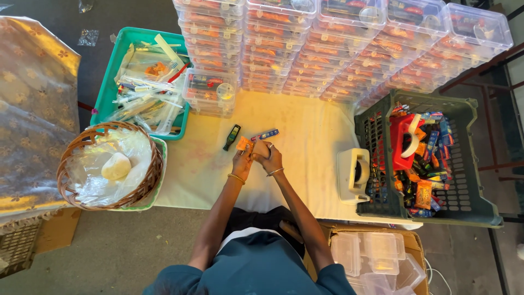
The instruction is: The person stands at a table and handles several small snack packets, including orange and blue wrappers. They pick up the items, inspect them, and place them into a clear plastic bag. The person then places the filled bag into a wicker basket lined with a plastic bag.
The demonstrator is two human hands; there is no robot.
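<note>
Bare cloth (305,164) lies open between basket (109,164) and crate (464,158).

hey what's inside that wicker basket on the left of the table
The wicker basket is lined with crinkled clear plastic, and one pale rounded lump sits on top. Anything beneath the plastic is covered and cannot be seen.

Bright, even daylight washes the pale tablecloth (284,131) almost white at centre. Glare glints on the stacked clear boxes (349,43) toward twelve o'clock. Shadows are soft; wide-angle distortion bends the edges.
</note>
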